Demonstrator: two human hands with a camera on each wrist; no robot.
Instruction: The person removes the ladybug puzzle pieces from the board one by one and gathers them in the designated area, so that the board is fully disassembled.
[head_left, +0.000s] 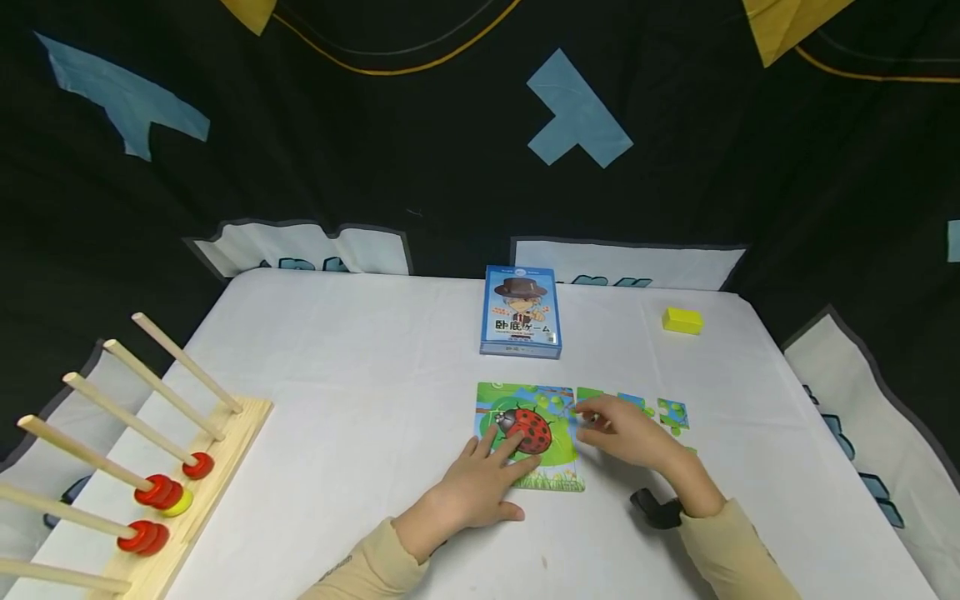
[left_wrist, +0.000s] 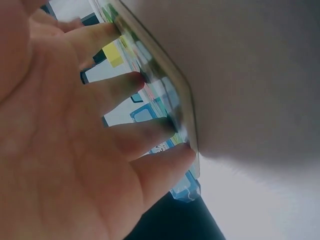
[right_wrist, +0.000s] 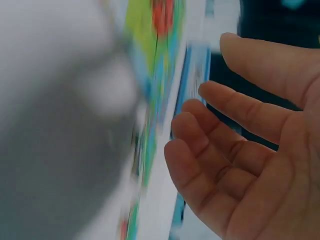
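Observation:
A ladybug jigsaw puzzle [head_left: 558, 457] lies flat on the white table. My left hand [head_left: 474, 490] rests on its lower left part, fingers spread. In the left wrist view those fingertips touch the puzzle's surface near its thick edge. Just off the puzzle's right edge is my right hand [head_left: 626, 432], over several loose jigsaw pieces [head_left: 673, 413], some partly hidden beneath it. The right wrist view shows this right hand [right_wrist: 240, 165] with loosely bent fingers, thumb apart, nothing between them. Puzzle and pieces are blurred there.
Behind the puzzle lies a blue game box [head_left: 521, 312]. A yellow block [head_left: 682, 321] sits at the back right. Along the left edge stands a wooden peg rack [head_left: 225, 450] with red and yellow rings; its tall pegs lean outward in view.

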